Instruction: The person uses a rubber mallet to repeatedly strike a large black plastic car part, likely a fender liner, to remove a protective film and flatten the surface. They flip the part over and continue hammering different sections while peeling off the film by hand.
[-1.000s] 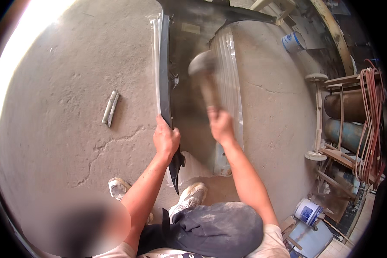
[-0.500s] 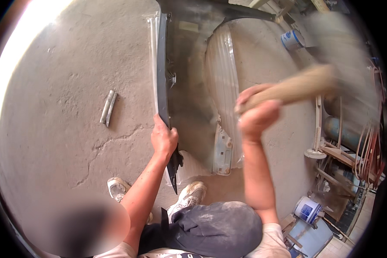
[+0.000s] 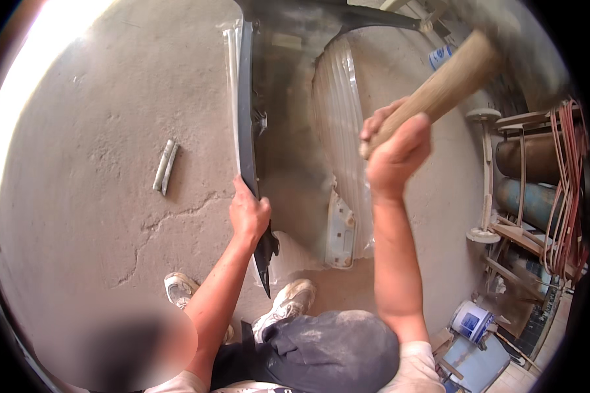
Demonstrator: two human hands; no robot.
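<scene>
My right hand [image 3: 400,150] is wrapped round the thick wooden handle of a hammer [image 3: 439,88], raised on the right. The hammer's head is a grey smear at the upper right, so its shape is unclear. My left hand [image 3: 249,213] grips the near part of the long, narrow edge of a dark car fender [image 3: 288,131]. The fender lies on the floor before me, its curved wheel arch facing right and its inner side up. Clear plastic sheeting [image 3: 341,85] shows beneath it and along its left edge.
Two short pale tubes [image 3: 165,167] lie on the cracked concrete floor [image 3: 98,144] at left. Right of me stand a wooden-framed rack [image 3: 486,177], cylinders [image 3: 528,200], reddish hoses [image 3: 564,196] and a white bucket [image 3: 471,321]. A blue-and-white can [image 3: 440,57] sits farther off.
My right hand has risen slightly, and the hammer has swung upward, its handle now steeper and less blurred. My left hand and the fender stay in place.
</scene>
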